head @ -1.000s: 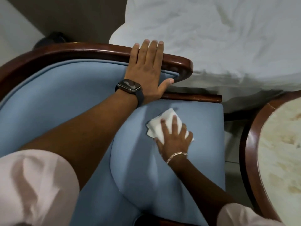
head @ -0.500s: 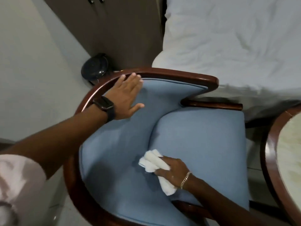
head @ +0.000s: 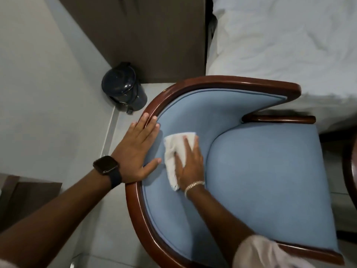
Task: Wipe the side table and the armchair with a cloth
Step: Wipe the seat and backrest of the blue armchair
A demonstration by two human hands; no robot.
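Observation:
The armchair has blue upholstery and a curved dark wooden rim. My right hand lies flat on a white cloth and presses it against the inside of the blue backrest. My left hand, with a dark watch on the wrist, rests flat with spread fingers on the wooden rim and the edge of the backrest, just left of the cloth. Only a sliver of the side table's dark wooden edge shows at the right border.
A small black pedal bin stands on the floor behind the chair, beside a brown cabinet. A bed with white sheets lies beyond the chair. Dark furniture sits at the lower left.
My right hand has carried the cloth from the seat cushion up onto the backrest. My left hand has slid along the rim, from the far arm round to the back's left side.

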